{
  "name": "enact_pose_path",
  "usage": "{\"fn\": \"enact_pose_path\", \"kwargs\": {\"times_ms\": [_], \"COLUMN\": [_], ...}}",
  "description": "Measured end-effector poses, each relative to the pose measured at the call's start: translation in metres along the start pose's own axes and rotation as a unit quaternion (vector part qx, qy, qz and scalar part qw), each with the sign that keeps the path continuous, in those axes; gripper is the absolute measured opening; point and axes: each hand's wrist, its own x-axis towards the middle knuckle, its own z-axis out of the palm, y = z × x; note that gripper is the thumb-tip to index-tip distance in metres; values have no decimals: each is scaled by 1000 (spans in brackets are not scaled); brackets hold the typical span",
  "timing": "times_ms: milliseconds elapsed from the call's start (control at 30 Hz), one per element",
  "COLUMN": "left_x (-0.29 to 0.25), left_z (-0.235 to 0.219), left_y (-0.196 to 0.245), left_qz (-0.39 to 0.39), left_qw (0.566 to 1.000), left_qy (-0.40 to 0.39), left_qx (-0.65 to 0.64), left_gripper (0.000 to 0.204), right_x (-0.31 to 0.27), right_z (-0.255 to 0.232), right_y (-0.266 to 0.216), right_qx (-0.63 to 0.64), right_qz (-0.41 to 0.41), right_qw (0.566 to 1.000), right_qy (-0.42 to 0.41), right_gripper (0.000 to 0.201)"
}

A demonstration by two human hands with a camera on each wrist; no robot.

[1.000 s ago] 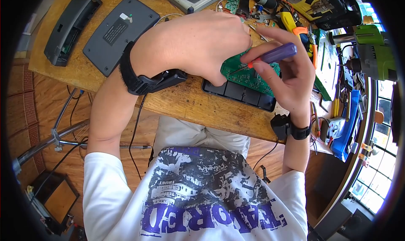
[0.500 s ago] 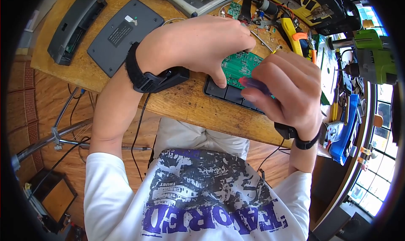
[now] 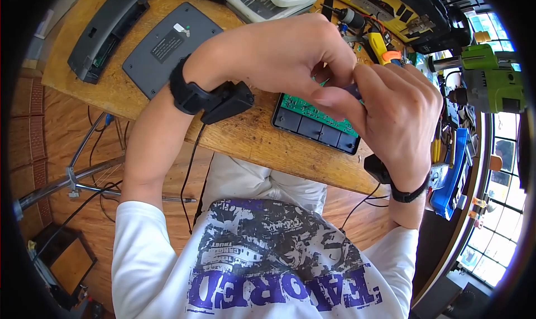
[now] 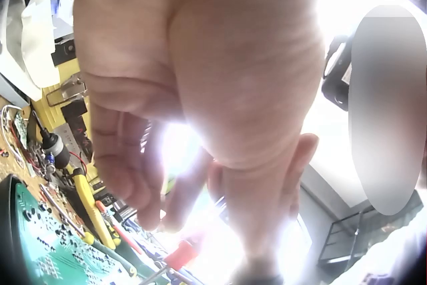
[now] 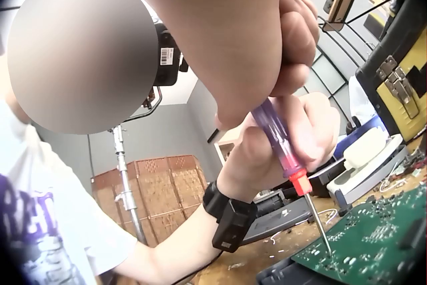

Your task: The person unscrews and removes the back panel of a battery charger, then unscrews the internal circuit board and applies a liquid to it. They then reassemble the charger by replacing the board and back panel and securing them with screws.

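A screwdriver with a purple translucent handle [image 5: 279, 140] and red collar stands tilted, its tip at the green circuit board [image 5: 380, 235]. My right hand [image 3: 399, 109] grips the top of the handle from above. Lower on the handle, my left hand [image 3: 296, 53] has its curled fingers and thumb around it, as the right wrist view shows. The board lies in a black plastic housing [image 3: 318, 132] at the bench's front edge, partly hidden under both hands in the head view. In the left wrist view the red collar [image 4: 183, 255] shows below the left fingers.
A dark grey cover with a label [image 3: 167, 45] and a long black casing [image 3: 106, 37] lie on the left of the wooden bench. Behind are a yellow-handled tool [image 3: 378, 48] and a yellow-black case [image 3: 385, 6]. A green drill [image 3: 486, 76] stands at right.
My right hand has turned over from fingertip hold to gripping the screwdriver handle from above. My left hand has left the board's edge and come right to the screwdriver.
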Motion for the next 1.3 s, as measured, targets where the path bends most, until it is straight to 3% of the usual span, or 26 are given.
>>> {"fn": "enact_pose_path", "kwargs": {"times_ms": [100,133,200,300,467,567,700,767,867,967,1033,1133,1233,1300], "left_x": [-1,-2,-1,-2,-1,0,-3,-1,0,0,-1,-4,-5,-6], "left_z": [-2,-3,-6,-4,-1,3,-1,-4,-1,0,0,-1,-3,-9], "left_y": [-8,-8,-3,-1,-2,-5,-5,-4,-2,-3,-4,-4,-10,-9], "left_qz": [38,50,38,16,18,49,24,15,-1,0,-24,-31,-7,-7], "left_qw": [999,999,999,1000,999,999,997,995,996,995,998,998,998,996], "left_qy": [4,0,-7,-18,-39,12,-49,-69,-58,-60,-61,-33,-8,1], "left_qx": [-4,-3,-4,-21,9,-9,-61,-67,-63,-74,16,33,61,83], "left_gripper": [35,33,30,27,28,30,30,30,31,33,33,34,31,30], "right_x": [4,4,5,2,8,7,3,2,1,-2,-1,-2,-8,-6], "right_z": [-11,-12,-14,-7,-7,-6,-10,-16,-17,-11,-7,-2,8,8], "right_y": [4,5,10,10,8,9,0,1,7,11,7,6,10,5], "right_qx": [38,107,207,221,152,127,93,96,268,192,180,90,70,148], "right_qz": [-17,-6,-4,-31,-55,-58,-49,-35,-16,-35,-17,-43,-43,-22], "right_qw": [999,994,978,975,987,990,994,994,961,979,982,994,995,988], "right_qy": [-17,-18,-20,0,5,10,-16,-48,-68,-64,-54,-37,-62,-40], "right_gripper": [48,42,33,32,27,31,36,29,20,18,20,31,27,25]}}
